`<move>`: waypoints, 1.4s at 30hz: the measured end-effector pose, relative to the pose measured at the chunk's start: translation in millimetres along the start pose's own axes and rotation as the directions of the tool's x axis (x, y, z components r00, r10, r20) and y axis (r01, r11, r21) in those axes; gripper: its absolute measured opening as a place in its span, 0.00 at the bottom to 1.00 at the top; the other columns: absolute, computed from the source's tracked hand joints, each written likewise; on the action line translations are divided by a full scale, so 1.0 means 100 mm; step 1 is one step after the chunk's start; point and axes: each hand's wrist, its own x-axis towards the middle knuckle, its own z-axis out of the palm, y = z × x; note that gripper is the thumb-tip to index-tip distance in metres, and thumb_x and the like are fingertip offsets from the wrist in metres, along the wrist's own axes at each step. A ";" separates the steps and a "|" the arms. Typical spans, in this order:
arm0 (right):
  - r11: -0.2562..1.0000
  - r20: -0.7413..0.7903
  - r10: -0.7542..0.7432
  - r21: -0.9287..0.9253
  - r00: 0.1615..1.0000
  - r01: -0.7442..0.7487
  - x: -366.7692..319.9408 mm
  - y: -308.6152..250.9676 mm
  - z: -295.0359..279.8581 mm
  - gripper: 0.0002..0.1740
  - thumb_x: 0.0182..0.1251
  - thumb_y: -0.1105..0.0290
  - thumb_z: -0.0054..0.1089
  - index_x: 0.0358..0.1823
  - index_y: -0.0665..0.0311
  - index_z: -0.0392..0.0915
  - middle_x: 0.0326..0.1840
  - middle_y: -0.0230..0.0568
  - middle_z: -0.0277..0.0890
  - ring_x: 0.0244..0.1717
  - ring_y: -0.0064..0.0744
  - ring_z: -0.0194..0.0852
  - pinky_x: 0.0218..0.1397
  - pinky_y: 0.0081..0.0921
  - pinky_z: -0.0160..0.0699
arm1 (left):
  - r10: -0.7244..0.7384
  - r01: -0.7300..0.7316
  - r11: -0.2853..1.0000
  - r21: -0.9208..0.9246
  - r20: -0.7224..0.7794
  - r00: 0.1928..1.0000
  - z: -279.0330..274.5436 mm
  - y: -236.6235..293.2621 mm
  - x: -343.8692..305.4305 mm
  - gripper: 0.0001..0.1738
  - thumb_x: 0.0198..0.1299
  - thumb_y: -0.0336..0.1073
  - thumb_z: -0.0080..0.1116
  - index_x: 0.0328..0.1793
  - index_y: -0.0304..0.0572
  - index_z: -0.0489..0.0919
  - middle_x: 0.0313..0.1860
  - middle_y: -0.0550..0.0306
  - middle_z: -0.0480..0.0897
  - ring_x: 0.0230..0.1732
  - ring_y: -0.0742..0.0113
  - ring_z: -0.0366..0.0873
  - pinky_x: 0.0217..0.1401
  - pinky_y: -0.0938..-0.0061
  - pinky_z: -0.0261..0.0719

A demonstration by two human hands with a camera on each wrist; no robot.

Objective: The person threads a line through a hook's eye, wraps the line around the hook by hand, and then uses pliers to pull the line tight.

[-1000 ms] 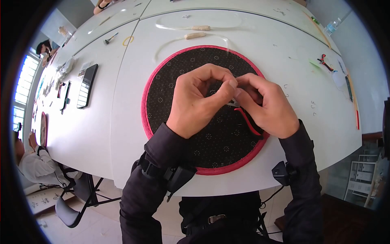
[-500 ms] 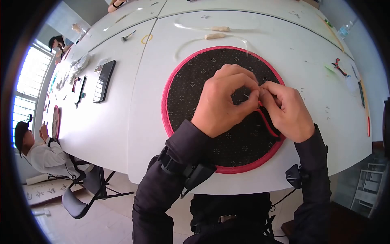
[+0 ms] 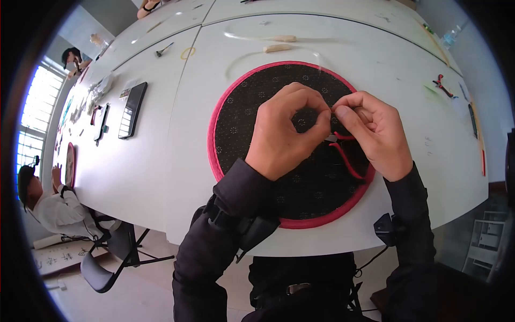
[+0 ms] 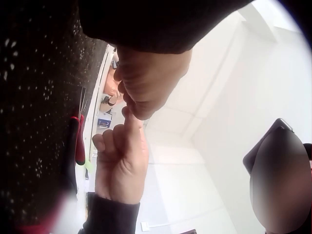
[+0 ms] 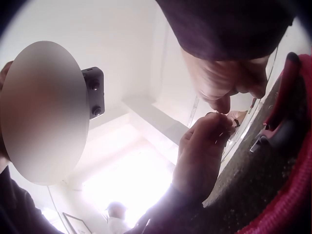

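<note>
With my left hand [image 3: 287,131] and right hand [image 3: 380,134] narrowly pinching a tiny, unclear piece [image 3: 333,111] above the round mat [image 3: 233,144] where the pliers [image 3: 347,160] lie, I'd do best with light, steady fingertips close together.

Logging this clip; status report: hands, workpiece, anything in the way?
Left hand and right hand pinching, fingers nearly meeting. Tiny piece between, too small to identify. Red-handled pliers on mat, below hands.
</note>
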 end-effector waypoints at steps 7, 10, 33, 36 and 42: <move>0.999 -0.137 -0.044 -0.012 0.990 0.042 0.02 0.03 -0.03 0.10 0.74 0.68 0.63 0.40 0.70 0.83 0.19 0.17 0.66 0.22 0.05 0.54 0.26 0.12 0.51 | 0.043 -0.043 0.998 0.047 0.000 0.999 -0.01 -0.02 0.00 0.03 0.57 0.24 0.66 0.37 0.34 0.82 0.41 0.55 0.83 0.44 0.67 0.82 0.51 0.73 0.78; 0.997 -0.194 -0.080 -0.012 0.978 0.079 0.03 0.06 -0.04 0.09 0.72 0.70 0.63 0.39 0.69 0.83 0.19 0.17 0.67 0.21 0.05 0.54 0.26 0.13 0.50 | 0.037 -0.035 0.995 0.089 -0.022 0.999 -0.01 -0.02 0.00 0.03 0.57 0.25 0.66 0.37 0.34 0.82 0.40 0.55 0.84 0.43 0.66 0.82 0.50 0.73 0.78; 0.983 -0.197 -0.043 -0.181 0.979 0.007 0.02 0.10 -0.01 0.09 0.69 0.72 0.63 0.31 0.70 0.80 0.13 0.20 0.60 0.17 0.08 0.52 0.22 0.18 0.50 | 0.028 -0.028 0.967 0.254 0.005 1.000 0.02 -0.09 -0.02 0.05 0.59 0.26 0.67 0.38 0.32 0.82 0.39 0.52 0.85 0.41 0.60 0.84 0.47 0.71 0.80; 0.978 -0.203 -0.042 -0.208 0.978 -0.001 0.02 0.10 -0.01 0.09 0.68 0.72 0.63 0.31 0.70 0.80 0.13 0.20 0.60 0.17 0.08 0.53 0.22 0.19 0.51 | 0.035 -0.034 0.965 0.261 -0.002 0.999 0.02 -0.10 -0.01 0.05 0.60 0.26 0.67 0.38 0.32 0.82 0.38 0.52 0.85 0.41 0.60 0.84 0.47 0.71 0.80; 0.976 -0.213 -0.046 -0.217 0.976 -0.002 0.03 0.10 -0.01 0.09 0.68 0.72 0.63 0.31 0.70 0.80 0.13 0.20 0.61 0.17 0.08 0.53 0.22 0.19 0.51 | 0.024 -0.022 0.964 0.266 -0.002 1.000 0.02 -0.10 -0.02 0.05 0.60 0.27 0.67 0.38 0.32 0.82 0.38 0.52 0.85 0.41 0.61 0.84 0.46 0.71 0.80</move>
